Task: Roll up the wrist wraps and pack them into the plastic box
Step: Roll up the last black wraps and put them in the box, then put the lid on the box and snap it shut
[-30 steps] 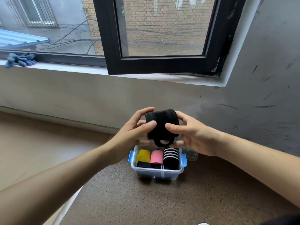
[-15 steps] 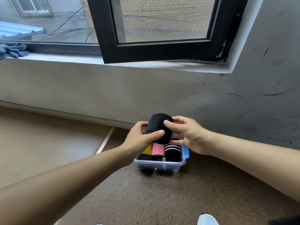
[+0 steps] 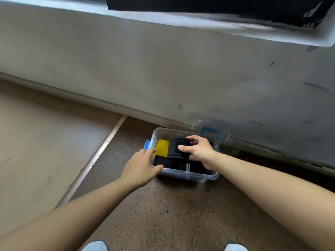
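Speckled floor (image 3: 163, 214): right hand (image 3: 197, 151), gripping black wrap (image 3: 176, 148), hides box (image 3: 181, 174) contents.

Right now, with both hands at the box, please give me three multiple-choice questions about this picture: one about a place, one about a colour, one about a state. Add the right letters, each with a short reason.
1. Where is the black rolled wrap?
A. On the floor beside the box.
B. Over the plastic box, held by the right hand.
C. On the window sill.

2. What colour is the wrap in the box just left of the black roll?
A. Green.
B. White.
C. Yellow.

3. How is the left hand?
A. Open, at the box's near left corner.
B. Gripping the black roll.
C. Clenched on the floor.

Answers:
1 B: the right hand's fingers curl round the roll above the box.
2 C: a yellow wrap shows beside it.
3 A: its fingers are straight and hold nothing.
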Demonstrator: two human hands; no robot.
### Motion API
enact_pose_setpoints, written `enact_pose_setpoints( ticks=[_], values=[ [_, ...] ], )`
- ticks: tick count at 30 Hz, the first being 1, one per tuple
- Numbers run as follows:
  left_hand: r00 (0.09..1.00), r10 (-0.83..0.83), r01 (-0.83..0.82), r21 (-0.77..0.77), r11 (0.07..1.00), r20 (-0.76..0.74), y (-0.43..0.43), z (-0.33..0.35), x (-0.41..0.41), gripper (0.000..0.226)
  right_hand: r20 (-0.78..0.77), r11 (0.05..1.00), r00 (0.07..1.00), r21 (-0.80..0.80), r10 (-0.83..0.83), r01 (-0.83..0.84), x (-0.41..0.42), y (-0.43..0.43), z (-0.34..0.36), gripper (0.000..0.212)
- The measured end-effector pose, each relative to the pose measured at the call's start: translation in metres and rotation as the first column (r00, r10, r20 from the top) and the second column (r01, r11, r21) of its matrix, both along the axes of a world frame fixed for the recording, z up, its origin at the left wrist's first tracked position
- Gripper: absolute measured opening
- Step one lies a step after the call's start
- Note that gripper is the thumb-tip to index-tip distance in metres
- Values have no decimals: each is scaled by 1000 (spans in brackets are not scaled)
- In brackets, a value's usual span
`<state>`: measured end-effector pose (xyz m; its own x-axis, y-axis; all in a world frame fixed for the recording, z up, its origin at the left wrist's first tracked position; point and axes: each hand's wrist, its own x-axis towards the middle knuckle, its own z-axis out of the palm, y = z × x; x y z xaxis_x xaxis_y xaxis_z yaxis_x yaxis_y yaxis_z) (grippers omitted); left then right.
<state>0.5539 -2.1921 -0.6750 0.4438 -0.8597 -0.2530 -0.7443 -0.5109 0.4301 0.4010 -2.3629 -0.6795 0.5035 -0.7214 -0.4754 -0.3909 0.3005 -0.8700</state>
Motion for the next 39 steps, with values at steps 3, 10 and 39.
enact_pose_setpoints(
  ticks=[3,10,39],
  values=[
    [999,17,-17,-2,1000,42,-1,-41,0,76,39,998,999,-54,-13,15,22,-8,-36,48],
    [987,74,-49,-171,984,141,2,-94,-9,50,49,981,999,-193,-5,15,46,-22,-102,57],
    [986,132,-91,-328,940,105,5,-115,-15,24,-751,222,554,-507,360,-833,4,-28,-71,71]
  ],
)
